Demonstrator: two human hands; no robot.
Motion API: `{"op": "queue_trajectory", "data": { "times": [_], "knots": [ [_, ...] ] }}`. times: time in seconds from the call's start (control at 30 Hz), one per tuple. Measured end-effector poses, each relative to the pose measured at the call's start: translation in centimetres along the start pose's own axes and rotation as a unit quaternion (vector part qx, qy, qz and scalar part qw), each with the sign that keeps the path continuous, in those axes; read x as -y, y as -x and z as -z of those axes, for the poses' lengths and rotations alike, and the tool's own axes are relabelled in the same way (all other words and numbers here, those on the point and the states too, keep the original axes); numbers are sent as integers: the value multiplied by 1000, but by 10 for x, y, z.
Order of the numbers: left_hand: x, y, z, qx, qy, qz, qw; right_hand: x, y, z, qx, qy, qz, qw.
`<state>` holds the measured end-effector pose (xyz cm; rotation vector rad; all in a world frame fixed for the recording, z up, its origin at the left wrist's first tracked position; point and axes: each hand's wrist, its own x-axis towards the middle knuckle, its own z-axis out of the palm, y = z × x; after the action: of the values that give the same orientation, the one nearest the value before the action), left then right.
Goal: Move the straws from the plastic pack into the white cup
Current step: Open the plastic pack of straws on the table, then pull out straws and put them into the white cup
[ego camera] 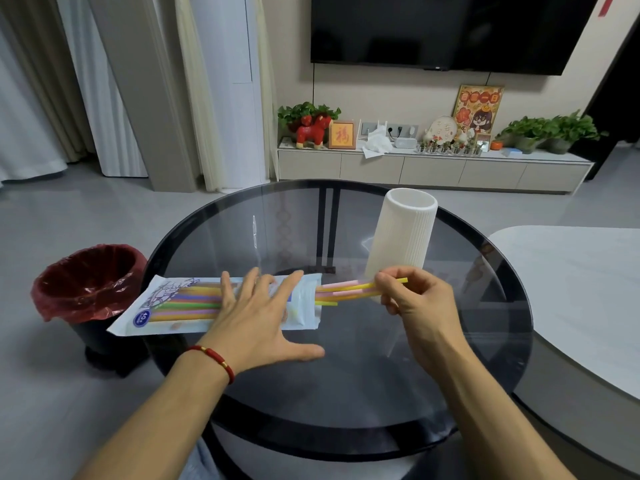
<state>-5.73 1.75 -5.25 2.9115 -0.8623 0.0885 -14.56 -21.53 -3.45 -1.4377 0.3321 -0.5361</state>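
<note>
A plastic pack (162, 308) of coloured straws lies flat on the round glass table (346, 375), its open end pointing right. My left hand (258, 313) presses on the pack with fingers spread and straight. Several pink and yellow straws (346, 291) stick out of the open end. My right hand (414, 299) pinches these straws just right of the pack. The tall white ribbed cup (401, 237) stands upright just behind my right hand.
A dark bin with a red liner (88, 285) stands on the floor left of the table, under the pack's left end. A white table (581, 289) lies to the right. A strip of clear plastic (256, 240) lies on the glass behind the pack.
</note>
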Motion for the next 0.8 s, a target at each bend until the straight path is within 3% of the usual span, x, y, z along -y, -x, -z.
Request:
{"op": "queue_trajectory", "data": {
  "times": [0.2,0.43,0.6,0.8],
  "knots": [
    [-29,-9,-4,-93,110,-59,988,8,1,8,30,32,34,998],
    [-27,-19,-24,-33,60,-22,997,17,-2,30,19,-101,13,995],
    [-33,-18,-22,-15,56,-23,998,17,1,26,65,-181,-11,981],
    [-48,-10,-22,-29,82,-50,995,-17,17,-13,125,27,-35,991]
  ]
}}
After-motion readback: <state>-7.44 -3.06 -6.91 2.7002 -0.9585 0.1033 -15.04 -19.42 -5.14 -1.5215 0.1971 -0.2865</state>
